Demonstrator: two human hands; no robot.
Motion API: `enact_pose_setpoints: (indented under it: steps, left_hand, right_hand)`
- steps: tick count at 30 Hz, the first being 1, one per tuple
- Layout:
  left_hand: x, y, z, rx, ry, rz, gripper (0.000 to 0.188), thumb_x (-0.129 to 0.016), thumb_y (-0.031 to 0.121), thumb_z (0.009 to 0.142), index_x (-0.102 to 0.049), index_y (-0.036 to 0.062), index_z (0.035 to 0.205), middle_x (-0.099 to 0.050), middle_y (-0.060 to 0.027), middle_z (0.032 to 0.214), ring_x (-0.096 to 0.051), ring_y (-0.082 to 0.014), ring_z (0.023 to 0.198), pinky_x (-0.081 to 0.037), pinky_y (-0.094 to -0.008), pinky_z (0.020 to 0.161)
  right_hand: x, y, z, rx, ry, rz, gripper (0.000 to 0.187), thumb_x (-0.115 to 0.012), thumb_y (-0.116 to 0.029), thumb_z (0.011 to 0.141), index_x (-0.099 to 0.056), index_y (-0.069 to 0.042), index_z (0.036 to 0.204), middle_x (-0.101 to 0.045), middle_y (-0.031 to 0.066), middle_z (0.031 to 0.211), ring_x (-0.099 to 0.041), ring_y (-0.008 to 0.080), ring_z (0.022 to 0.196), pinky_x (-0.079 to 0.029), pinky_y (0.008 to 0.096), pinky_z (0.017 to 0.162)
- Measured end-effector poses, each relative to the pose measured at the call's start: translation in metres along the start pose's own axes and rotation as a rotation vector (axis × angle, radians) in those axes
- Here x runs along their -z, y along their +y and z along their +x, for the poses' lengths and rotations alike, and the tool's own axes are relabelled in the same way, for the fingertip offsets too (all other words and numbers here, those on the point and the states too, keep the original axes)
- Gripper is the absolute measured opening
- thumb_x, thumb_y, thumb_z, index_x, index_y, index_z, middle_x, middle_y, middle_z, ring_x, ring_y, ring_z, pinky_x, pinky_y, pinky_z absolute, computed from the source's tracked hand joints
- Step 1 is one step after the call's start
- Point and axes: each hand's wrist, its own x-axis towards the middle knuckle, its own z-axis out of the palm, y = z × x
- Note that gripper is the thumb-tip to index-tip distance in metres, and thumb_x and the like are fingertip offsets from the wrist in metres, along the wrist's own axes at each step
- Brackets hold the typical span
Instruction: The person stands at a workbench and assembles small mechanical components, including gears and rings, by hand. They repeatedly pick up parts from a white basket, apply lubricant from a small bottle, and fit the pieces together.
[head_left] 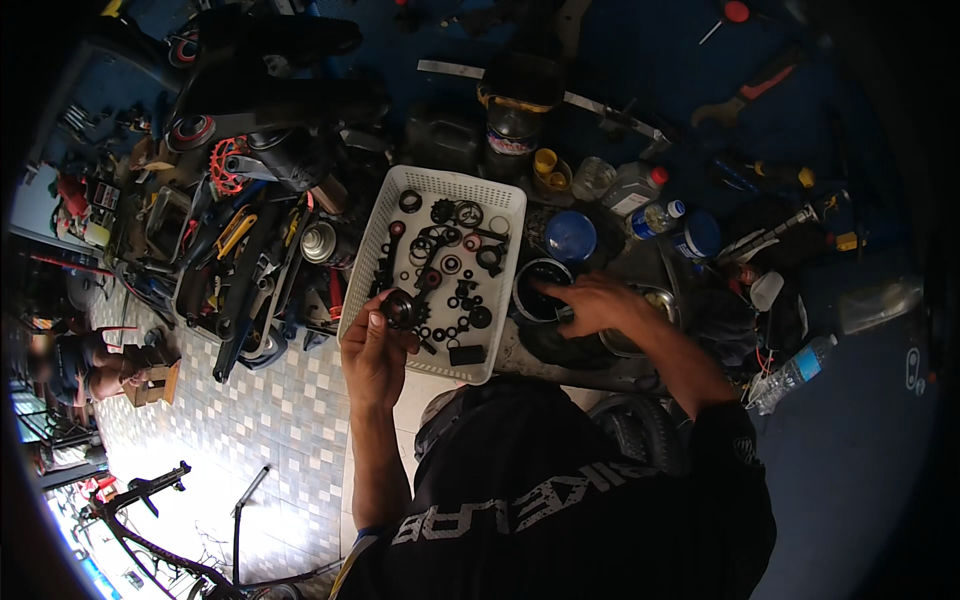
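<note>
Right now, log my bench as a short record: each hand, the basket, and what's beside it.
Left hand: grip on a dark round part, over the basket's near end
Right hand: index finger reaching into a round tub; whether it holds anything can't be told
Basket: white, perforated walls, with many loose parts spread inside, mostly dark, several ring-shaped
Right of basket: the tub, a blue round lid, a red-capped bottle
Left of basket: a spray can

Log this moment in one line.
Left hand: holding dark round part over white basket | right hand: at open round tub | basket: loose parts
</note>
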Motion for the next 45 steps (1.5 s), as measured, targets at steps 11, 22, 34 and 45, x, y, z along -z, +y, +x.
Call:
enact_pose_setpoints:
  steps: [11,22,34,45]
  left_hand:
    - [-0.005,0.005,0.003,-0.007,-0.015,0.01,0.037,-0.058,0.023,0.104,-0.059,-0.0034,0.13,-0.069,-0.009,0.107,-0.066,-0.0153,0.082,-0.054,-0.0298,0.065]
    - [-0.014,0.011,0.01,-0.012,-0.107,0.075,0.037,-0.062,0.016,0.101,-0.057,-0.0027,0.132,-0.069,-0.0095,0.109,-0.065,-0.015,0.087,-0.055,-0.0301,0.068]
    - [-0.041,0.028,0.019,-0.091,-0.205,0.166,0.041,-0.068,0.016,0.097,-0.058,-0.0037,0.132,-0.069,-0.0124,0.112,-0.066,-0.0144,0.09,-0.056,-0.0264,0.068]
    - [-0.037,0.036,0.024,-0.169,-0.221,0.23,0.043,-0.071,0.021,0.096,-0.059,-0.0027,0.13,-0.067,-0.0103,0.112,-0.067,-0.015,0.09,-0.057,-0.0265,0.068]
  right_hand:
    - [-0.011,0.01,0.008,0.064,0.076,-0.017,0.085,-0.076,-0.043,0.077,-0.044,-0.017,0.151,-0.072,0.0191,0.086,-0.071,0.0347,0.088,-0.056,0.0452,0.082]
    - [0.062,-0.033,-0.052,0.258,0.19,0.344,0.084,-0.073,-0.035,0.081,-0.036,-0.026,0.155,-0.073,0.0158,0.096,-0.072,0.0303,0.082,-0.057,0.0422,0.076]
    - [0.081,-0.089,-0.031,0.584,0.495,0.054,0.092,-0.078,-0.028,0.074,-0.037,-0.04,0.155,-0.072,0.0042,0.09,-0.068,0.0205,0.064,-0.057,0.0356,0.061]
    - [0.092,-0.092,-0.042,0.523,0.537,-0.087,0.084,-0.08,-0.039,0.078,-0.04,-0.041,0.152,-0.07,0.0089,0.093,-0.071,0.0225,0.071,-0.06,0.0396,0.064]
